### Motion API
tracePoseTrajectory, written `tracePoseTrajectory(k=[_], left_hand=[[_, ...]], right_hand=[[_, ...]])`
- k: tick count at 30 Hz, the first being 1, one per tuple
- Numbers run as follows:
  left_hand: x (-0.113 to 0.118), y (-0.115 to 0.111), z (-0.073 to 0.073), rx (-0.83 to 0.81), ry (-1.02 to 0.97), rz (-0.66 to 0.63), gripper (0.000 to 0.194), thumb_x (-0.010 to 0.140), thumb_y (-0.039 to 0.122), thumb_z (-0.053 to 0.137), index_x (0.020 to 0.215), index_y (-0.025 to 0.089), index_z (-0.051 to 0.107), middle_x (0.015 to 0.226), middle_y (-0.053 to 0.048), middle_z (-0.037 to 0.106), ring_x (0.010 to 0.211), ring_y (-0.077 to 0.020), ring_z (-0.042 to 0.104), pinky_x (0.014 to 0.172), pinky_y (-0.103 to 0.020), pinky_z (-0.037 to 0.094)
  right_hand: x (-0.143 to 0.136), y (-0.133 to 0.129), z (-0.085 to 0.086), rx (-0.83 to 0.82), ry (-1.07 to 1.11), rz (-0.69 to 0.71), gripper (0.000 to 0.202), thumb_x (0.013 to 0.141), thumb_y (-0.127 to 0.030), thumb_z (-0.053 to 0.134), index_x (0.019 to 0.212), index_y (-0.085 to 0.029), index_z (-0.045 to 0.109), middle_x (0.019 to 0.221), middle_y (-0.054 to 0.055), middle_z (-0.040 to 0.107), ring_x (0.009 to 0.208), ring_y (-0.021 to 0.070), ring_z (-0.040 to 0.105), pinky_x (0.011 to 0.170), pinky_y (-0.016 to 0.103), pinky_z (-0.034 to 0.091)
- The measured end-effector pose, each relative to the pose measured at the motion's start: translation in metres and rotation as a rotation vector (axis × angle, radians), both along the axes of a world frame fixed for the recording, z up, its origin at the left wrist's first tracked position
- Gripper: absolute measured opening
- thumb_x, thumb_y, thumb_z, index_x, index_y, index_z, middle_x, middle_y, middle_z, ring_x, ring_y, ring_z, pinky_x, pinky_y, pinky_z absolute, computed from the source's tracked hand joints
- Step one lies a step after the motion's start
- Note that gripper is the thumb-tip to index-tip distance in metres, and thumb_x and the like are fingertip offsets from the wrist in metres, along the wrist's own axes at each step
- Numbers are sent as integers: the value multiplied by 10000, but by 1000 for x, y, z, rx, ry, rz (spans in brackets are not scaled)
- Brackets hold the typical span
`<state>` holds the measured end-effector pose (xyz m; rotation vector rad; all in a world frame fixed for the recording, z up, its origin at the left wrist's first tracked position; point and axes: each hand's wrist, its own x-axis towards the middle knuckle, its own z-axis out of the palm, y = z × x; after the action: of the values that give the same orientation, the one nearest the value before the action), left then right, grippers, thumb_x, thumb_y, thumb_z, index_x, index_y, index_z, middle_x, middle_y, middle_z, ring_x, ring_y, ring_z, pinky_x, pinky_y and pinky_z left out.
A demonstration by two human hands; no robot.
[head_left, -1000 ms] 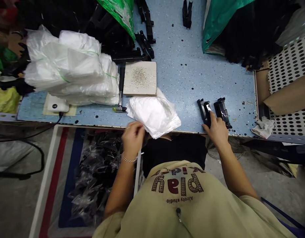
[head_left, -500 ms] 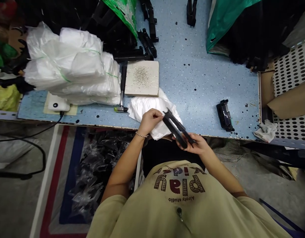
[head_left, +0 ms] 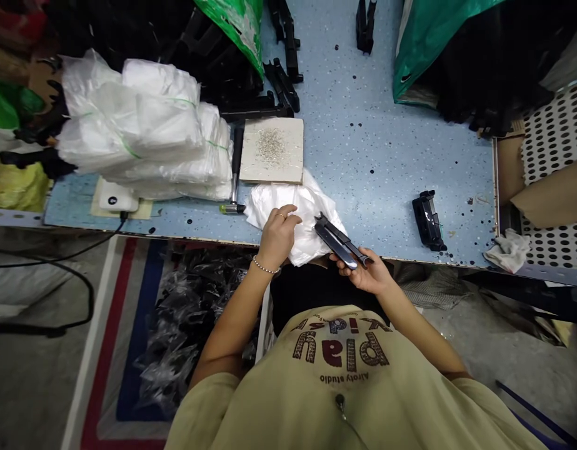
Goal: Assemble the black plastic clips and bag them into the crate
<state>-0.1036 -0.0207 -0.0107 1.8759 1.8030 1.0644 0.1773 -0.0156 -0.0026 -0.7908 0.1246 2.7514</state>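
My right hand [head_left: 369, 272] grips the lower end of a long black plastic part [head_left: 337, 242] with a slot along its middle. The part is tilted, its forked upper end lying over white plastic bags [head_left: 311, 209] at the table edge. My left hand [head_left: 279, 234] is over the left side of those bags, its fingers apart and holding nothing that I can see. Whether its fingertips touch the bags I cannot tell. Behind the bags is a pale square block [head_left: 272, 153] with small glittery bits on top, and a hammer [head_left: 235, 172] lies beside it.
Bundled clear bags [head_left: 142, 125] are stacked at left, beside a white box [head_left: 119, 197] with a cable. Another black part [head_left: 427, 220] lies at right near a crumpled cloth [head_left: 508, 250]. Green sacks of black parts [head_left: 414, 56] stand behind. Below left, a bin holds bagged parts [head_left: 199, 306].
My left hand has let go of the black part's upper end, moved slightly left and spread its fingers. My right hand still holds the part, now turned slightly flatter.
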Motion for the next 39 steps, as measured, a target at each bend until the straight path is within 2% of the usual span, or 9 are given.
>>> tracePoseTrajectory(k=[4, 7, 15, 20, 27, 30, 35, 37, 39], left_hand=[[-2, -4, 3, -12, 90, -37, 389, 967, 73, 426, 1233, 166, 694, 1323, -146, 679, 1192, -263, 644, 1066, -487, 535], [0, -2, 2, -69, -44, -106, 416, 977, 126, 463, 1354, 174, 631, 1386, -130, 644, 1258, -231, 629, 1089, -417, 538], [-10, -5, -6, -129, -139, -83, 493, 939, 152, 549, 1425, 221, 591, 1431, -127, 598, 854, -131, 678, 945, -355, 592], [-5, -7, -6, -104, -114, -120, 611, 940, 115, 526, 1529, 272, 474, 1501, -125, 527, 908, -137, 672, 936, -350, 590], [-13, -13, -11, -127, -97, -78, 633, 931, 117, 539, 1543, 256, 454, 1507, -144, 514, 797, -101, 644, 882, -324, 605], [-9, -10, -12, -100, -76, -103, 661, 931, 104, 537, 1563, 259, 418, 1526, -150, 499, 890, -128, 683, 910, -335, 614], [17, -23, 13, 146, 51, -238, 733, 963, 26, 431, 1633, 274, 263, 1546, -152, 496, 1359, -247, 578, 1095, -421, 561], [30, -37, 28, 203, 52, -399, 771, 962, 4, 408, 1652, 275, 192, 1531, -147, 521, 1421, -252, 528, 1135, -444, 540], [40, -50, 40, 183, 14, -493, 785, 957, 1, 409, 1658, 254, 165, 1532, -161, 521, 1436, -252, 516, 1153, -445, 530]], right_hand=[[1, -1, 9, 11, 35, 13, 554, 1015, -496, 388, 1315, -56, 543, 934, 109, 683, 746, 133, 647, 599, 194, 605], [-11, -1, 9, -16, 68, 77, 605, 1001, -527, 407, 1326, -32, 529, 939, 123, 681, 745, 130, 639, 577, 176, 594], [-11, -4, 15, -27, -9, -36, 505, 1014, -506, 405, 1240, -84, 566, 927, 90, 669, 756, 114, 662, 624, 166, 625], [-25, -1, 12, -30, 59, 40, 478, 1035, -467, 391, 1253, -72, 549, 924, 94, 686, 748, 111, 671, 598, 159, 627], [-9, -5, 23, 204, -30, -106, 375, 1023, -402, 484, 1248, -116, 576, 977, 86, 713, 824, 128, 704, 683, 190, 646], [-11, -7, 26, 117, 69, -14, 440, 1037, -430, 435, 1284, -86, 554, 976, 105, 705, 807, 131, 700, 658, 193, 642], [-45, 6, 4, -1, 72, -3, 406, 1031, -429, 442, 1165, -73, 584, 901, 83, 693, 752, 115, 677, 612, 163, 625], [-54, 10, 0, 160, -56, -29, 326, 984, -434, 548, 1050, -123, 623, 865, 49, 688, 739, 112, 666, 620, 167, 617], [-56, 7, 4, 474, -274, -23, 263, 921, -413, 662, 989, -159, 652, 871, 30, 688, 778, 132, 664, 700, 225, 628]])
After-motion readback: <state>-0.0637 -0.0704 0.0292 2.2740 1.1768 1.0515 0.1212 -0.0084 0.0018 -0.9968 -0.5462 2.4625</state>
